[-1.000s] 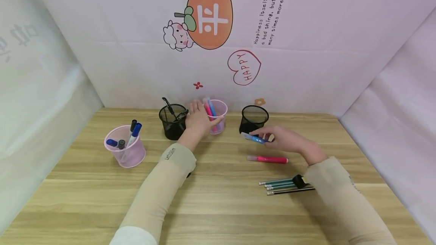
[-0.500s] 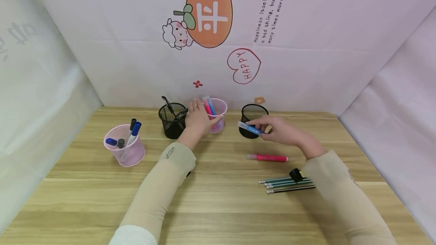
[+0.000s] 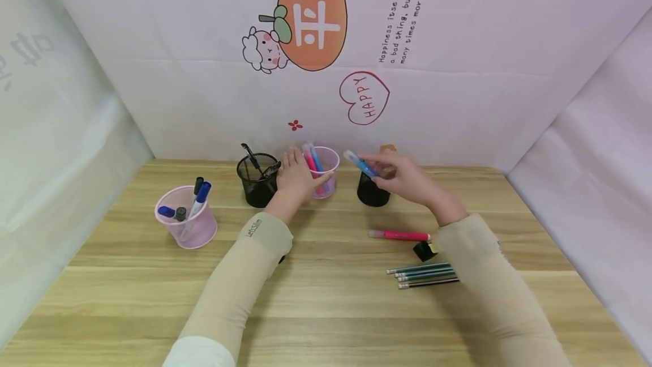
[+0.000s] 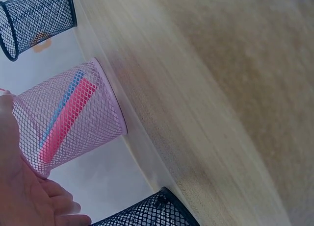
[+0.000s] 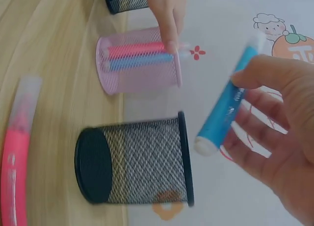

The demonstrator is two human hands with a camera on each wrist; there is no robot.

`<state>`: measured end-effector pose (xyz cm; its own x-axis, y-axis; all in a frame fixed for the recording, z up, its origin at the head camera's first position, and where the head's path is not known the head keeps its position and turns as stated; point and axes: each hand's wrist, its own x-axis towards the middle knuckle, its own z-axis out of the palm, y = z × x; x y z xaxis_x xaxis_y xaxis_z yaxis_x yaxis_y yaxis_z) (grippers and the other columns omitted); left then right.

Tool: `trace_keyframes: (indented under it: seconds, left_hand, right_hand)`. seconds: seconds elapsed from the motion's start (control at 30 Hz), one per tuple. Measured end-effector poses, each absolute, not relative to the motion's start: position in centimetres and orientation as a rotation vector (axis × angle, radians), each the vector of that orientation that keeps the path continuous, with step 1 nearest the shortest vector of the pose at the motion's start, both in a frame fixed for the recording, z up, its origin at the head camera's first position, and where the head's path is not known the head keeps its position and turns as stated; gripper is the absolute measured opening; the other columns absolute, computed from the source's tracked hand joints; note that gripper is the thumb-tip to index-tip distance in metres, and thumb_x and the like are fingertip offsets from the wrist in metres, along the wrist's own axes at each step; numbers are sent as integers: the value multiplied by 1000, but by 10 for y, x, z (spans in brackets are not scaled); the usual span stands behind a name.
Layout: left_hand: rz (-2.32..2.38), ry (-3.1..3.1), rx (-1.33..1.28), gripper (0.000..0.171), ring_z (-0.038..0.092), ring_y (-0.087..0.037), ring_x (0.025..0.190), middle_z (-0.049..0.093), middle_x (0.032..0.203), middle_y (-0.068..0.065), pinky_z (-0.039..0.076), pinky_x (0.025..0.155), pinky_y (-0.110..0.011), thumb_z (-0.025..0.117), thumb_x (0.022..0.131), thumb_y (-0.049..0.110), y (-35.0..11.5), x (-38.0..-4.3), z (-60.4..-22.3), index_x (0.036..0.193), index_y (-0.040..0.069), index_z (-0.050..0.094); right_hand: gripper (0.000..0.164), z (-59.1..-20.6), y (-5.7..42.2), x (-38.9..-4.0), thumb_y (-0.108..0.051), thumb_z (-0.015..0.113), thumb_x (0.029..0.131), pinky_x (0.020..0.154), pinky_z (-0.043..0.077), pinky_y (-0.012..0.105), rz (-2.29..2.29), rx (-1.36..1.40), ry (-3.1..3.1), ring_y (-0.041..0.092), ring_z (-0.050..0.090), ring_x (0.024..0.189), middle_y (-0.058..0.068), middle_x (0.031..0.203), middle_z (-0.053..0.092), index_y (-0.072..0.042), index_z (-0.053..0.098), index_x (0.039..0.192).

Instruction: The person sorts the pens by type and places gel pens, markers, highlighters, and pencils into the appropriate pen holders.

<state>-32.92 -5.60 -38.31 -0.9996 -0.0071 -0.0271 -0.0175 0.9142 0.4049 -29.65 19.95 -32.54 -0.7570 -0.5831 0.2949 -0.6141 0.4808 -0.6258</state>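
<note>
My right hand [image 3: 404, 177] pinches a blue marker [image 5: 227, 106] with a clear cap between thumb and fingers, tilted and raised above the black mesh pen cup [image 5: 147, 162] at the back right. Straight-fingered, my left hand [image 3: 295, 180] rests at the rim of the back pink mesh pen cup [image 3: 326, 180], its thumb laid across the rim. Inside that cup stand a pink marker [image 4: 66, 120] and a blue one [image 4: 64, 101]. On the table below my right hand lies another pink marker [image 3: 404, 235].
Beside my left hand stands a black mesh cup [image 3: 258, 191] with black pens. A second pink cup [image 3: 196, 234] at the left holds several capped markers [image 3: 202, 192]. Several pencils [image 3: 420, 273] lie near my right sleeve. A white printed backdrop [image 3: 204, 101] rises behind the table.
My right hand has lifted the blue marker up and leftward, from in front of the right black cup to above it. My left hand has stayed at the pink cup.
</note>
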Motion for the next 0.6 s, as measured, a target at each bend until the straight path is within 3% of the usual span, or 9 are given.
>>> trace_keyframes:
  seconds: [0.4,0.6]
  left_hand:
    - [594,3074,-9,120,5,-38,156,4,169,-23,21,122,-51,52,90,78,-56,-329,-383,162,-4,3]
    - [569,3083,-13,122,6,-38,156,6,169,-23,21,122,-51,51,88,81,-56,-330,-384,162,-4,4]
  right_hand:
    - [53,-328,163,-315,10,68,91,85,60,43,1354,856,-2373,29,66,97,20,112,65,-3,61,142]
    - [53,-330,147,-319,9,68,93,88,58,49,1475,825,-2317,33,66,101,22,115,63,-3,59,143]
